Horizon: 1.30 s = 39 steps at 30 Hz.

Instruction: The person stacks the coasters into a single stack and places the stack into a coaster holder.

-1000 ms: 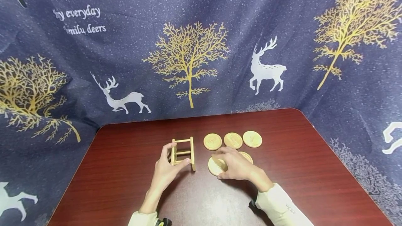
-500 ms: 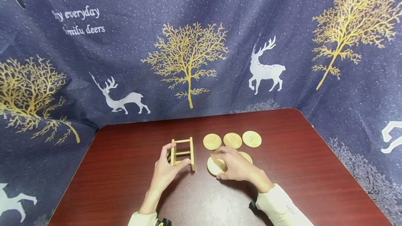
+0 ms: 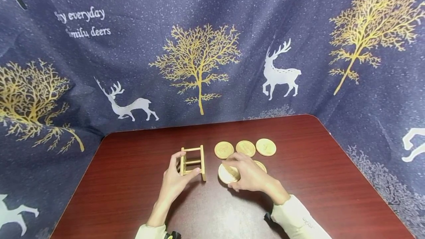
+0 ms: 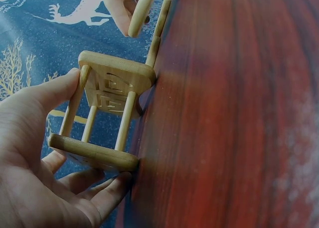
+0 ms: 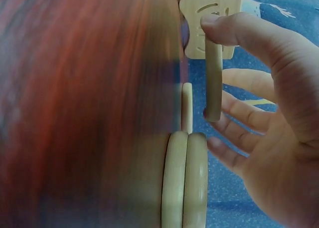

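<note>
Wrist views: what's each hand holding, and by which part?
Left hand: wooden rack, gripped across its two side panels, thumb by one, fingers against the other. Right hand: wooden disc, by its rim, thumb and fingertips at opposite edges.

Pale wooden rack point(image 3: 193, 162), two cut-out end plates point(image 4: 94, 152) joined by round rods point(image 4: 126, 119), standing on the tabletop point(image 3: 116, 180); smooth-edged pale wooden disc point(image 5: 214, 83), held nearly level, raised clear, right of the rack
</note>
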Tool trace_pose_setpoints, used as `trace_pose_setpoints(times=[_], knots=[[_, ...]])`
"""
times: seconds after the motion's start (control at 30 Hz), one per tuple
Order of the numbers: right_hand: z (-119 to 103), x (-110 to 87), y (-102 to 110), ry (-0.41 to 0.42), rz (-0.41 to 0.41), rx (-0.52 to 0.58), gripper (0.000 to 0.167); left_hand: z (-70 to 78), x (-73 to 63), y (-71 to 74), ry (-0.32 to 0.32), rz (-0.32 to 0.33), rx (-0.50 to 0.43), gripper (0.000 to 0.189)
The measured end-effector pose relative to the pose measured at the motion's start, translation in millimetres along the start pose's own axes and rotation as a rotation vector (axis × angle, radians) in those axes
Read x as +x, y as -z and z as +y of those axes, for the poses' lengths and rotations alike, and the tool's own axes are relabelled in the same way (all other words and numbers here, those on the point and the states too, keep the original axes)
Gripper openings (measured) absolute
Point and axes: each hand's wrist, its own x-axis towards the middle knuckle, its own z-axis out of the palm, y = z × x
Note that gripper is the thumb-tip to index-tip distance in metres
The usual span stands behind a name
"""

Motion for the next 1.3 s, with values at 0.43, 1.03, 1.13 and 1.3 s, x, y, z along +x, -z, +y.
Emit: trace_pose_setpoints(times=[0.43, 1.03, 1.13, 1.3], knots=[[0.0, -0.4, 4.5, 0.006, 0.024, 0.013, 0.072, 0.9, -0.5, 0.5, 0.005, -0.007, 0.000, 0.081], [-5.8, -4.0, 8.6, -0.023, 0.019, -0.014, 0.073, 0.5, -0.2, -0.4, -0.003, -0.005, -0.009, 0.081], [-6.2, -4.9, 10.5, -0.037, 0.016, -0.027, 0.072, 0.6, -0.6, 0.2, -0.012, -0.008, -0.013, 0.081], [-6.2, -6.1, 13.0, -0.050, 0.015, -0.037, 0.072, 0.7, -0.7, 0.4, -0.007, -0.008, -0.012, 0.081]])
